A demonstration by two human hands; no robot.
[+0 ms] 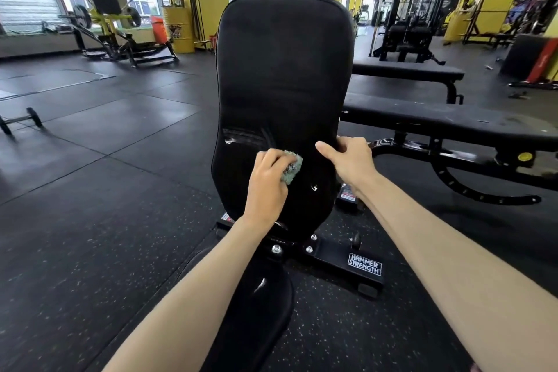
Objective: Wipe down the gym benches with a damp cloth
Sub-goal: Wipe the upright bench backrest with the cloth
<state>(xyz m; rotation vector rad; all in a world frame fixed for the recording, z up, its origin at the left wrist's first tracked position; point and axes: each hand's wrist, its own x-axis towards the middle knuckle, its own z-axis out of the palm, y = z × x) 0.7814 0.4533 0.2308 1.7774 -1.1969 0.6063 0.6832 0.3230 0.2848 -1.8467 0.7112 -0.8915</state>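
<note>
**Head view: cloth pressed to the lower backrest**

Your left hand (267,183) is curled around a bunched grey-green cloth (294,166) and holds it against the lower part of the black backrest (283,69), a little left of the pad's centre line. Only the cloth's right edge shows past your fingers. Just above and to the left of it, pale wet streaks (244,136) cross the vinyl.

Your right hand (347,157) is clamped on the backrest's right edge at about the same height. The thumb lies across the front face and the fingers wrap round behind. The two hands are near each other but do not touch.

The backrest stands steeply raised. Below it, between your forearms, is the black seat pad (256,296). The black base frame (341,257) runs off to the right and carries a white "Hammer Strength" label (364,264).

Two more black benches lie flat on your right, the nearer bench (453,122) just behind your right hand and the farther bench (407,69) beyond it. A dumbbell (19,119) rests on the dark rubber floor (105,190) at far left. A yellow plate-loaded machine (105,18) and a yellow drum (178,30) stand by the windows.
</note>
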